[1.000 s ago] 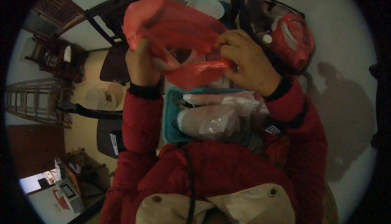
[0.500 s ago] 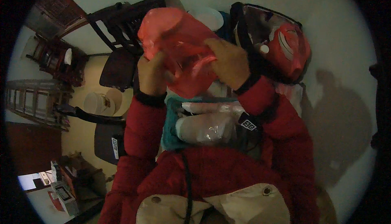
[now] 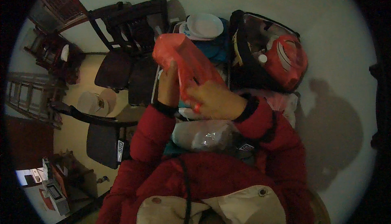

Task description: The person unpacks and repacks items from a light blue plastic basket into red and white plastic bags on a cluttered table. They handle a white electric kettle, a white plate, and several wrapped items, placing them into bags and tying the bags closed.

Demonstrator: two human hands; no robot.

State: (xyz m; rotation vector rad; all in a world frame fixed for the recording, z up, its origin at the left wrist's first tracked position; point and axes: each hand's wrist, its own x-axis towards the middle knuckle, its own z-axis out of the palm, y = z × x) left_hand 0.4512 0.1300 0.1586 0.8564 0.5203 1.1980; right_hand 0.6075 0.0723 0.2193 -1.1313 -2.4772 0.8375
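Note:
A red plastic bag hangs between my two hands, its far end bulging around something I cannot make out. My left hand is closed on the bag's left side, thumb up along it. Gathered at the near end, the bag's plastic is in the fingers of my right hand. Below my hands, close to my body, lies a clear plastic-wrapped pale bundle. Beyond the bag, a white shallow dish sits at the back.
At the back right stands an open black bag with a red package inside, against the wall. Dark wooden chairs stand to the left, with a white bucket on the floor. A ladder is at the far left.
The red bag has been drawn in from a spread, billowing shape to a narrow one. Both hands have come lower and closer together, uncovering the white dish behind.

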